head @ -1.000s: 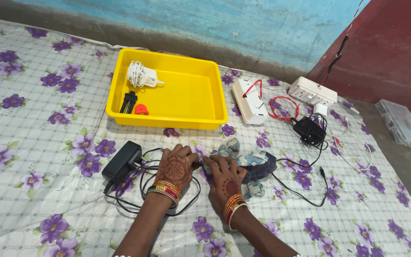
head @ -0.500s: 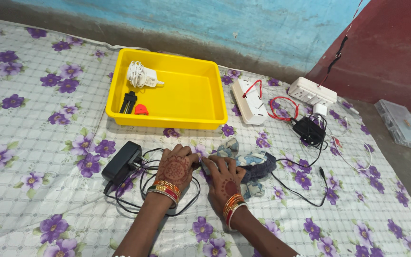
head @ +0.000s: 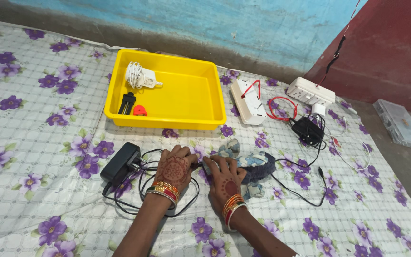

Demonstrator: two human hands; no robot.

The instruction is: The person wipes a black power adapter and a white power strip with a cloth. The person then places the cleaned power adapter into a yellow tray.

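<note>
My left hand lies palm down on the floral sheet, over the loops of a black cable that runs from a black power adapter at its left. The fingertips seem to pinch the cable near the middle. My right hand rests beside it, fingers pressing on a crumpled blue patterned cloth. Both wrists wear red and gold bangles.
A yellow tray behind the hands holds a white charger, a black clip and a small red piece. To the right lie two white power strips, red wire, another black adapter and a clear plastic box.
</note>
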